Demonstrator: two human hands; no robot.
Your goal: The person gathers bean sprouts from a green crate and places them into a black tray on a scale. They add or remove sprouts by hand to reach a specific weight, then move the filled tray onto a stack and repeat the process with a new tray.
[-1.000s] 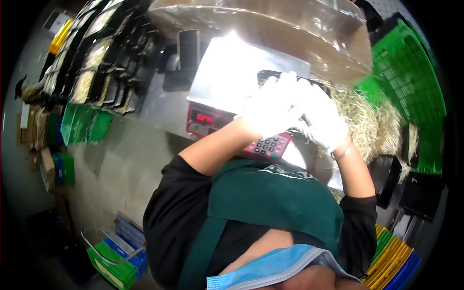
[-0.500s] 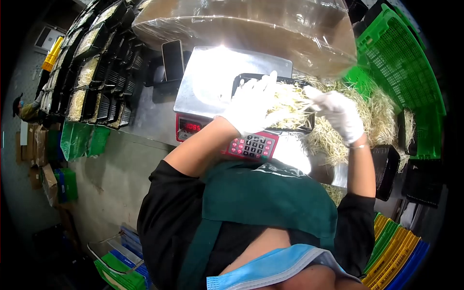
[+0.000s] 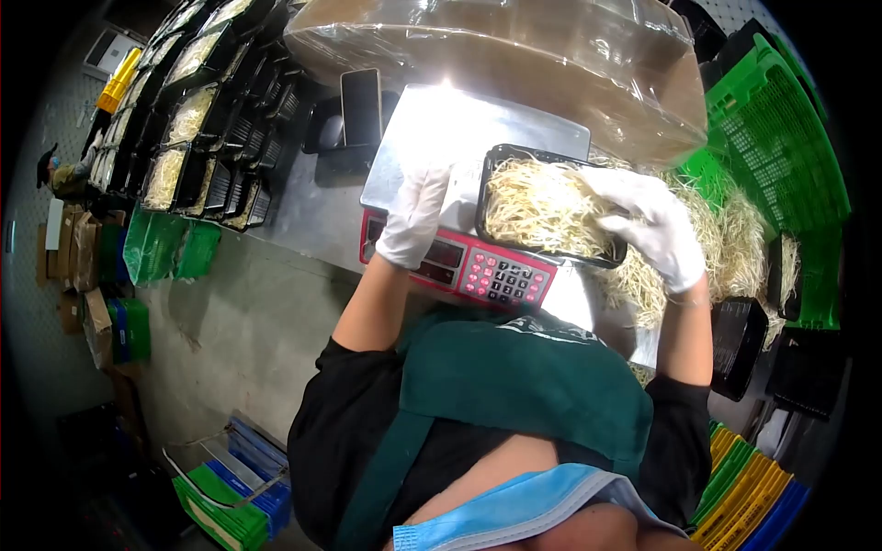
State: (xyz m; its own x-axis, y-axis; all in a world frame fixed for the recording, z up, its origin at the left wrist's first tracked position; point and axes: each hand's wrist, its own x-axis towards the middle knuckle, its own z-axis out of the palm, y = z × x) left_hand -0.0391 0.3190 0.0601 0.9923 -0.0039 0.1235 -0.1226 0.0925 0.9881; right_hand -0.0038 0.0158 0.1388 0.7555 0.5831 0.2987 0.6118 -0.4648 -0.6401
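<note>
A black plastic tray (image 3: 481, 207) heaped with pale bean sprouts (image 3: 542, 207) rests at the right side of the metal weighing plate (image 3: 459, 119) of a red scale (image 3: 508, 275). My right hand (image 3: 654, 225), in a white glove, is at the tray's right end. Its thumb and fingers are apart and lie over the sprouts there. My left hand (image 3: 412, 216), also gloved, is over the plate's left part, away from the tray. Its fingers point away from me, stretched out and washed out by glare, with nothing visible in them.
Loose sprouts (image 3: 740, 230) lie heaped right of the scale, by a green crate (image 3: 781, 138). A phone (image 3: 361, 106) stands behind left. Stacked filled trays (image 3: 188, 115) line the far left. A plastic-wrapped brown box (image 3: 514, 55) is behind the scale. Another person (image 3: 69, 179) is far left.
My left hand has come off the tray and moved left. My right hand has spread from a closer grip over the sprouts. The view has shifted, and the scale's lit digits no longer show.
</note>
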